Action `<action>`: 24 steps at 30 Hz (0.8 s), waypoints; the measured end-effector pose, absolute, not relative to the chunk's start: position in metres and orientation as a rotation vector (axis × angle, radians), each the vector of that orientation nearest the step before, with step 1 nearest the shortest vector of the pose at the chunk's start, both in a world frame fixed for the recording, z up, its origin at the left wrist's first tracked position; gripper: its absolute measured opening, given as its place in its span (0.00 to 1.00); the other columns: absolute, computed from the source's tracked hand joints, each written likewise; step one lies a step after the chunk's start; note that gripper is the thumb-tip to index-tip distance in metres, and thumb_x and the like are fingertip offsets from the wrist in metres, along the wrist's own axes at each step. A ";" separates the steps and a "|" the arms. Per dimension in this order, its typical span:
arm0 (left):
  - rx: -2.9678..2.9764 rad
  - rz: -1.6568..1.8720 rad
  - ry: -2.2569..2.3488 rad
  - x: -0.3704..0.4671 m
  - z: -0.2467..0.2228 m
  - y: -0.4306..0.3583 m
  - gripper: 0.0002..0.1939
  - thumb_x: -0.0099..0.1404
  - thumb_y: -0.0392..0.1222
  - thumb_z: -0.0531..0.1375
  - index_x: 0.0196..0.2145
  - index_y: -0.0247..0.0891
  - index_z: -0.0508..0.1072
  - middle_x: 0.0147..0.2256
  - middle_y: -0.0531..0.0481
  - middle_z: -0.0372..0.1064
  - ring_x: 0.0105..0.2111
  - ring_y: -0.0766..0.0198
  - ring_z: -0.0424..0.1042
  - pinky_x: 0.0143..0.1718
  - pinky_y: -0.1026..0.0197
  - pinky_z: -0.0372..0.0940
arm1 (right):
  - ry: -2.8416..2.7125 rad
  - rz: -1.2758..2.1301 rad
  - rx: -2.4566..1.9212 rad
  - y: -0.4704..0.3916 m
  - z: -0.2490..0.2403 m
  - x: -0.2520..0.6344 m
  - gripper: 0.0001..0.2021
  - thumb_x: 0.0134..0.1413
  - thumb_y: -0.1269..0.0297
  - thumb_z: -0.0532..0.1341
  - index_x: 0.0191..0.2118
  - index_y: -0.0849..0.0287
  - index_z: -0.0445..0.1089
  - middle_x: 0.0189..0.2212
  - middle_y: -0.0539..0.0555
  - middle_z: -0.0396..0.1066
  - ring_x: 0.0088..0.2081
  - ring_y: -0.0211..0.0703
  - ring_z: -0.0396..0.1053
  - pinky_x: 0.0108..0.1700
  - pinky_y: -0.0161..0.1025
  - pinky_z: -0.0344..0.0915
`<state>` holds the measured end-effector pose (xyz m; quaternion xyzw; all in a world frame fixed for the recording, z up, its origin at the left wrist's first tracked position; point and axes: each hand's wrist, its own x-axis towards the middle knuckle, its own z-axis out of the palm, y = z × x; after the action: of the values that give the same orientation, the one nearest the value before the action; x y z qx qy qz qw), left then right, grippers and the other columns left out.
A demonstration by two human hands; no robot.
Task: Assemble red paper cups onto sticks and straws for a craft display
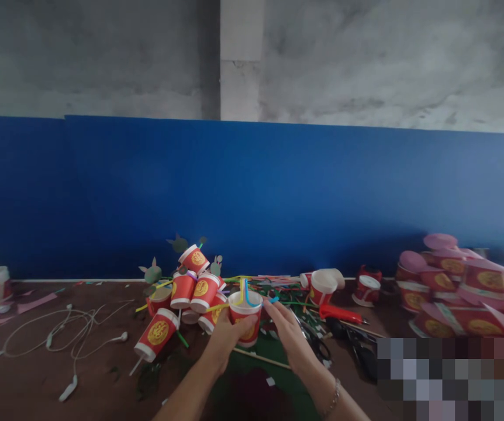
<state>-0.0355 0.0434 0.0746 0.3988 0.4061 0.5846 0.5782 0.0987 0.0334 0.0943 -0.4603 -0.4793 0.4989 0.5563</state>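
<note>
Worktop (103,374), seen from the head view. I held the red-and-white cup (247,336) upright with my left hand (228,336), the thumb across its front and the fingers curled at its left side. The cup stood near the middle of the worktop's width. My right hand (290,336) was open, its fingers extended and close together, with fingertips near the end of the blue straw (247,292); contact could not be told. The blue straw bent inside the cup and reached over its right rim; the yellow straw (221,307) reached over the left rim.

Left of the cup lay a heap of cups (183,290) with paper rabbits (152,273), and farther toward the left edge, tangled white earphones (68,387). Loose straws (273,282) lay along the back edge. To the right I saw a tipped cup (323,287), a red tool (344,314) and scissors (320,348); a thin stick (263,358) lay in front of the cup. Cups with pink paper (482,280) were piled toward the right edge, before the blue panel (278,193).
</note>
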 end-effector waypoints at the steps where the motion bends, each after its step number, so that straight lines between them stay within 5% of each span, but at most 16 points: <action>1: 0.936 1.365 0.930 -0.035 0.075 0.043 0.33 0.38 0.48 0.72 0.41 0.32 0.72 0.37 0.40 0.76 0.39 0.49 0.74 0.43 0.52 0.67 | -1.110 1.174 -1.093 0.035 0.092 0.100 0.18 0.45 0.47 0.62 0.26 0.59 0.71 0.24 0.49 0.70 0.30 0.40 0.65 0.32 0.33 0.60; 4: 0.939 1.367 0.900 -0.036 0.076 0.043 0.33 0.38 0.47 0.72 0.42 0.32 0.71 0.38 0.40 0.76 0.38 0.49 0.74 0.42 0.52 0.67 | -1.074 1.177 -1.104 0.038 0.088 0.101 0.19 0.43 0.46 0.62 0.24 0.61 0.70 0.22 0.50 0.69 0.28 0.40 0.66 0.31 0.34 0.61; 9: 0.934 1.419 0.969 -0.040 0.077 0.045 0.31 0.40 0.46 0.71 0.42 0.32 0.72 0.36 0.41 0.75 0.38 0.51 0.74 0.41 0.54 0.67 | -1.224 1.324 -0.988 0.039 0.085 0.096 0.17 0.43 0.51 0.64 0.35 0.59 0.72 0.33 0.53 0.74 0.37 0.47 0.70 0.39 0.40 0.65; 17: 1.098 1.260 0.948 -0.048 0.094 0.043 0.25 0.49 0.55 0.65 0.38 0.32 0.74 0.30 0.44 0.75 0.30 0.56 0.73 0.30 0.59 0.67 | -1.341 1.307 -0.981 0.041 0.069 0.086 0.24 0.38 0.55 0.69 0.42 0.61 0.67 0.36 0.56 0.75 0.39 0.50 0.72 0.43 0.44 0.66; 20: 1.279 1.158 1.024 -0.065 0.109 0.045 0.21 0.53 0.58 0.61 0.27 0.34 0.74 0.22 0.48 0.72 0.24 0.60 0.71 0.27 0.62 0.65 | -1.276 1.293 -1.055 0.042 0.072 0.090 0.26 0.40 0.51 0.67 0.44 0.62 0.67 0.36 0.57 0.75 0.40 0.51 0.72 0.40 0.43 0.67; 24: 1.304 1.569 1.399 -0.095 0.135 0.042 0.21 0.57 0.56 0.57 0.17 0.38 0.64 0.12 0.57 0.58 0.14 0.69 0.58 0.16 0.67 0.54 | -1.292 1.411 -0.942 0.034 0.076 0.084 0.27 0.42 0.53 0.67 0.47 0.61 0.66 0.42 0.58 0.74 0.44 0.51 0.71 0.43 0.42 0.66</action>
<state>-0.0950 0.0422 0.1354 0.4981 0.5342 0.5992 0.3278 0.0844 0.0343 0.0755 -0.3868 -0.5304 0.5792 0.4833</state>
